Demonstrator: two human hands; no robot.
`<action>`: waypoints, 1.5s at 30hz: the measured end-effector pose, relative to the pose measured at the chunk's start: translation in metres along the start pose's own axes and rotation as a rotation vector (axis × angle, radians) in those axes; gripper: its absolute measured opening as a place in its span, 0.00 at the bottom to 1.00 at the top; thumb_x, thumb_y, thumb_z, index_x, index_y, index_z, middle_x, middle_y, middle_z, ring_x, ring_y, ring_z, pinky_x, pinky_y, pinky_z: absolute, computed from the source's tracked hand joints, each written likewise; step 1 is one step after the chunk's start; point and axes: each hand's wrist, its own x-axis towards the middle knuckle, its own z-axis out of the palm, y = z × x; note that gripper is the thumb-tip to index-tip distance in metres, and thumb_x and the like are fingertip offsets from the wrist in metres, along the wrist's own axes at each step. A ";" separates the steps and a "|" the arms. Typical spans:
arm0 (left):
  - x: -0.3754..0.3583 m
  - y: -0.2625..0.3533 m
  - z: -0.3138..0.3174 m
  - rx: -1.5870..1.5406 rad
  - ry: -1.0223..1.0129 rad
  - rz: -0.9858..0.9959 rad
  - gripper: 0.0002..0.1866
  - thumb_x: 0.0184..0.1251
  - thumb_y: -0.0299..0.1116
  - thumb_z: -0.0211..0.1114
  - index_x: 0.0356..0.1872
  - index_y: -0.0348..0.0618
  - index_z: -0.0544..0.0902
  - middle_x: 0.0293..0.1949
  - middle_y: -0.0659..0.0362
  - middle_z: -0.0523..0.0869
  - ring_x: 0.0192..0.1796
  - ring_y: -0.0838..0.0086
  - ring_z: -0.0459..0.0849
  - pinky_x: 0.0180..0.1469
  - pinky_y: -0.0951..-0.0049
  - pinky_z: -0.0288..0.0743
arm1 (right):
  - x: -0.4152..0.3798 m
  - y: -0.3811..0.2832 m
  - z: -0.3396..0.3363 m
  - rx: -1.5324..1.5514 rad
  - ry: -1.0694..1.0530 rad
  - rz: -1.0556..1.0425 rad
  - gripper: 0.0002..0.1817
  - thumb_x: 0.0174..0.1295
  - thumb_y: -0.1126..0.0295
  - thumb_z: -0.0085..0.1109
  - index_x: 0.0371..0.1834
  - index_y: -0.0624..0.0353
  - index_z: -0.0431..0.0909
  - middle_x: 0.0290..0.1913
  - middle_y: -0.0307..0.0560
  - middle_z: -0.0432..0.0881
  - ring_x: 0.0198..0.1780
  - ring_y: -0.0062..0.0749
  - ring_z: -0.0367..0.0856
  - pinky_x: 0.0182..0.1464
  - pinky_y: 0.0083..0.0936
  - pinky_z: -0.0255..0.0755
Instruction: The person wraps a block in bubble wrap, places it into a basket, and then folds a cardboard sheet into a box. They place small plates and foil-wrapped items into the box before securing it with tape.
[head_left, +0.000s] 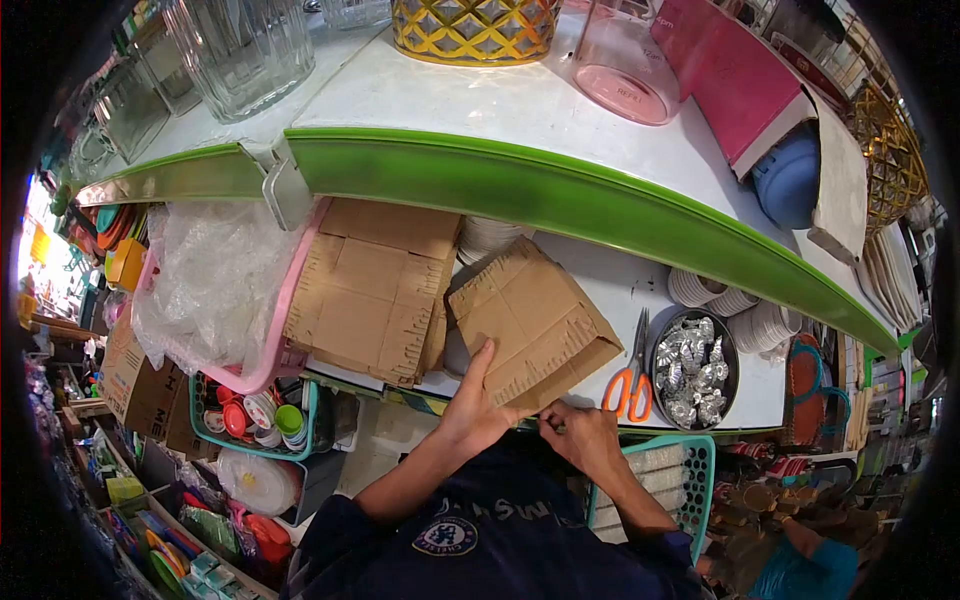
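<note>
My left hand [478, 405] holds a folded piece of brown cardboard [530, 320] by its lower left edge, with the thumb lying on its face. The cardboard has rows of short slits along its edges. My right hand [580, 435] is at the cardboard's lower edge with its fingers curled together; what they hold, if anything, is hidden. Left of it lies a stack of similar slit cardboard pieces [365, 300]. To the right are orange-handled scissors [630, 385], blades pointing away, and beside them a round dark tray [658, 365] of silvery metallic pieces [690, 370].
A green-edged shelf [500, 175] with glassware overhangs the work surface. A pink basket [290, 330] of clear plastic stands left. Teal baskets [312, 430] are below left and right. White stacked items [765, 325] sit behind the tray. Another person [800, 560] is at lower right.
</note>
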 end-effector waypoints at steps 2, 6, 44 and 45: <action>-0.001 0.000 0.000 0.019 0.007 0.001 0.33 0.75 0.58 0.50 0.74 0.52 0.60 0.70 0.53 0.69 0.73 0.59 0.66 0.71 0.42 0.58 | 0.000 0.000 0.001 0.034 0.014 0.017 0.07 0.57 0.65 0.67 0.36 0.52 0.83 0.25 0.42 0.87 0.27 0.37 0.88 0.30 0.34 0.80; -0.005 -0.001 0.003 0.025 0.003 0.008 0.32 0.77 0.57 0.48 0.72 0.50 0.62 0.67 0.55 0.72 0.70 0.64 0.70 0.69 0.53 0.65 | -0.002 0.004 0.003 0.026 0.031 0.028 0.09 0.56 0.65 0.68 0.38 0.52 0.83 0.25 0.41 0.87 0.27 0.38 0.87 0.30 0.35 0.80; 0.043 -0.017 -0.069 1.475 -0.378 1.078 0.48 0.57 0.44 0.75 0.74 0.57 0.52 0.72 0.36 0.50 0.74 0.36 0.54 0.72 0.42 0.56 | 0.006 0.050 0.000 0.670 0.516 -0.199 0.31 0.59 0.55 0.71 0.62 0.53 0.69 0.74 0.67 0.58 0.74 0.59 0.59 0.72 0.49 0.57; 0.044 -0.017 -0.068 1.446 -0.353 1.054 0.45 0.61 0.49 0.71 0.73 0.55 0.53 0.73 0.35 0.50 0.75 0.36 0.53 0.73 0.42 0.54 | 0.006 0.049 0.002 0.669 0.517 -0.198 0.31 0.59 0.55 0.71 0.62 0.53 0.69 0.74 0.67 0.58 0.74 0.59 0.59 0.72 0.49 0.57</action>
